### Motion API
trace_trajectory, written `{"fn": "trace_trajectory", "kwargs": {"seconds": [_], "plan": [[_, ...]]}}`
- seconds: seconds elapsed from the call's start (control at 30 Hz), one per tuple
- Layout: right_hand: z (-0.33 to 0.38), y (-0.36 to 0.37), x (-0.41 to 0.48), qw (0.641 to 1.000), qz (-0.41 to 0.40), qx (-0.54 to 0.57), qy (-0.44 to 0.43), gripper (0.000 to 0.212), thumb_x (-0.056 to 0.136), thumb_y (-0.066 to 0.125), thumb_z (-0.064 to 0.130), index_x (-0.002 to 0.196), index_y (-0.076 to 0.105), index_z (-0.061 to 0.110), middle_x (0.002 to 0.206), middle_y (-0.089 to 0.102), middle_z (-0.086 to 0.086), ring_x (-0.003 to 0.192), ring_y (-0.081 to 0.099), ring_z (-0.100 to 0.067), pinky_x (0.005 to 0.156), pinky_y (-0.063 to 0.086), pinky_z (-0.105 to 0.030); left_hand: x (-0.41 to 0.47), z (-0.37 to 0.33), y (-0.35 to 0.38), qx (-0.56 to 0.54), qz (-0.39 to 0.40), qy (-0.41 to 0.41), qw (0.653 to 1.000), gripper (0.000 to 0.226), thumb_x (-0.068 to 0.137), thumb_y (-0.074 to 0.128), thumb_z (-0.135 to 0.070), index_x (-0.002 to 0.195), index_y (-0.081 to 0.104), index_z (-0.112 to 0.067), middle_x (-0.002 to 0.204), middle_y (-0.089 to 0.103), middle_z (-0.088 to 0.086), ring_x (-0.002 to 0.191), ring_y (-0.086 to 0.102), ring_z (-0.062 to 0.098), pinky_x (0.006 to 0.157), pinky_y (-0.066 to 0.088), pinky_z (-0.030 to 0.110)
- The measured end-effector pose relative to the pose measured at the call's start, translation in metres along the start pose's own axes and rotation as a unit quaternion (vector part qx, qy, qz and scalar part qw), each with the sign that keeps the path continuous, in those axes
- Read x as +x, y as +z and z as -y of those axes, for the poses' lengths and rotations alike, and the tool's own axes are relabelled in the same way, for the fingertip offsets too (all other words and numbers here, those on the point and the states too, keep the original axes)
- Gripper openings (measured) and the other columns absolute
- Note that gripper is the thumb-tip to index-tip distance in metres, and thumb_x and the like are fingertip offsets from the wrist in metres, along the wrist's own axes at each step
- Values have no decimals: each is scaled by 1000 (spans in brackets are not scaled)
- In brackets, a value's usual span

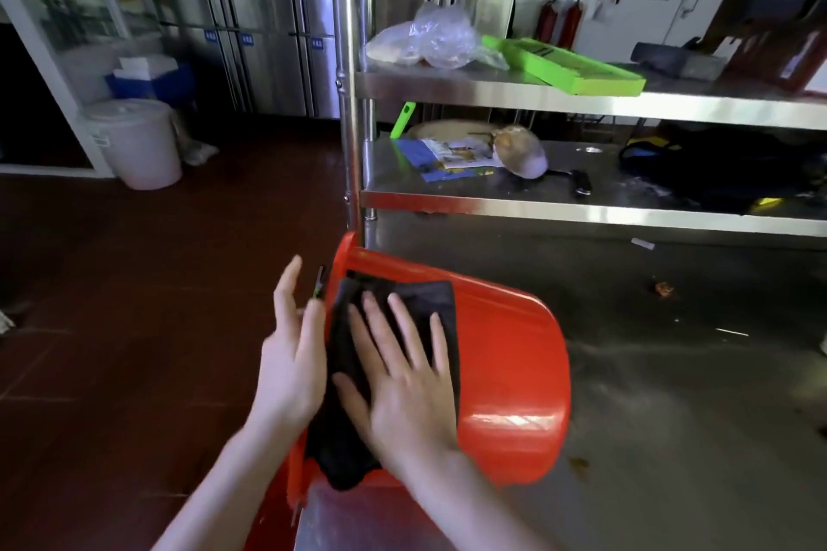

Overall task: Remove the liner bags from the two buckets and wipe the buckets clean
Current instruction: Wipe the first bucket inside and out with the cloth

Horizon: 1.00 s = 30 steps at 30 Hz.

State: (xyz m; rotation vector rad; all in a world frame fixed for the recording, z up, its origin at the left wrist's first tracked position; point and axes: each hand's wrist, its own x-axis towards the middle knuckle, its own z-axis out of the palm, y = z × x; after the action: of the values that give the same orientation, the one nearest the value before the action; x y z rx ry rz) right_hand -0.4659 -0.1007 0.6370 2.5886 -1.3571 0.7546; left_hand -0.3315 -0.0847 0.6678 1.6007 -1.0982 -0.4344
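A red plastic bucket [510, 353] lies on its side on the steel table, its rim towards the left. A black cloth [425, 295] is spread over its outer wall. My right hand [402, 376] lies flat on the cloth with fingers straight and spread, pressing it against the bucket. My left hand [293, 349] stands beside the bucket's rim at the left, palm facing the rim, fingers straight; its fingertips touch the rim edge. No liner bag shows on this bucket. A second bucket's red edge [264, 537] shows at the bottom.
The steel table [671, 394] carries smears and crumbs at the right. Behind stands a steel shelf rack [537, 98] with a clear plastic bag [429, 36], a green tray [568, 67] and papers. A white lidded pail [138, 143] sits on the red floor far left.
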Motion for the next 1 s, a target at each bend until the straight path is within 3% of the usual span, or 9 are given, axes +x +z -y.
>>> {"fn": "trace_trajectory", "kwargs": {"seconds": [0.13, 0.2, 0.33, 0.4, 0.5, 0.63, 0.8, 0.9, 1.0], "plan": [[-5, 4, -16, 1000, -6, -12, -11, 64, 96, 32, 60, 153, 22, 32, 161, 19, 9, 149, 14, -17, 118, 12, -51, 61, -38, 31, 83, 59, -47, 994, 54, 99, 29, -54, 150, 21, -40, 118, 63, 10, 97, 63, 26, 87, 47, 33], [-26, 1, -11, 1000, 8, -12, 2, 68, 93, 37, 61, 153, 21, 33, 161, 19, 8, 149, 16, -15, 118, 13, -47, 59, -42, 40, 99, 50, -12, 994, 51, 102, 30, -47, 150, 29, -31, 101, 69, 11, 82, 67, 23, 77, 52, 34], [-103, -12, -13, 991, 21, -55, 118, 68, 91, 35, 59, 151, 31, 27, 158, 29, 3, 146, 26, -18, 116, 24, -48, 18, -10, 35, 51, 48, 68, 995, 43, 101, 33, -42, 143, 34, -53, 49, 50, -3, 39, 47, 10, 46, 51, 31], [-143, -24, -8, 972, 20, -48, 230, 66, 92, 28, 58, 146, 42, 23, 153, 40, -1, 142, 34, -21, 114, 28, -49, 2, 3, 33, 14, 50, 66, 997, 44, 96, 29, -51, 137, 28, -65, 46, 45, -1, 38, 41, 12, 38, 43, 26], [-163, -29, 24, 935, 79, 7, 345, 65, 95, 23, 59, 148, 36, 24, 156, 34, 4, 146, 23, -19, 116, 21, -50, -1, 6, 35, 7, 49, 73, 996, 43, 97, 28, -50, 137, 27, -66, 47, 47, -2, 37, 39, 8, 36, 33, 24], [-84, -10, 60, 980, 52, -29, 189, 64, 95, 27, 58, 149, 33, 24, 157, 30, 6, 146, 23, -18, 117, 16, -51, 13, 3, 41, 49, 34, 83, 995, 43, 103, 32, -35, 137, 31, -61, 50, 57, -1, 40, 51, 10, 46, 45, 34], [-37, 5, 51, 999, 25, -6, 23, 61, 98, 30, 54, 151, 29, 24, 159, 26, 4, 147, 20, -20, 117, 19, -51, 10, 7, 48, 35, 9, 68, 997, 43, 104, 35, -30, 139, 35, -55, 79, 65, -34, 74, 64, -8, 62, 46, 6], [-85, -1, 32, 998, 14, -27, 57, 63, 95, 32, 58, 150, 33, 26, 157, 31, 4, 146, 26, -19, 117, 21, -47, 0, 6, 62, 22, 18, 79, 996, 43, 102, 33, -36, 139, 33, -60, 72, 61, -30, 61, 60, -6, 56, 42, 7], [-154, -20, 14, 976, 1, -43, 212, 62, 94, 32, 56, 144, 45, 22, 151, 42, -1, 141, 36, -22, 114, 28, -49, -15, 7, 74, -1, 45, 93, 995, 41, 102, 27, -42, 139, 30, -60, 50, 48, -10, 38, 39, 5, 40, 33, 17]]}}
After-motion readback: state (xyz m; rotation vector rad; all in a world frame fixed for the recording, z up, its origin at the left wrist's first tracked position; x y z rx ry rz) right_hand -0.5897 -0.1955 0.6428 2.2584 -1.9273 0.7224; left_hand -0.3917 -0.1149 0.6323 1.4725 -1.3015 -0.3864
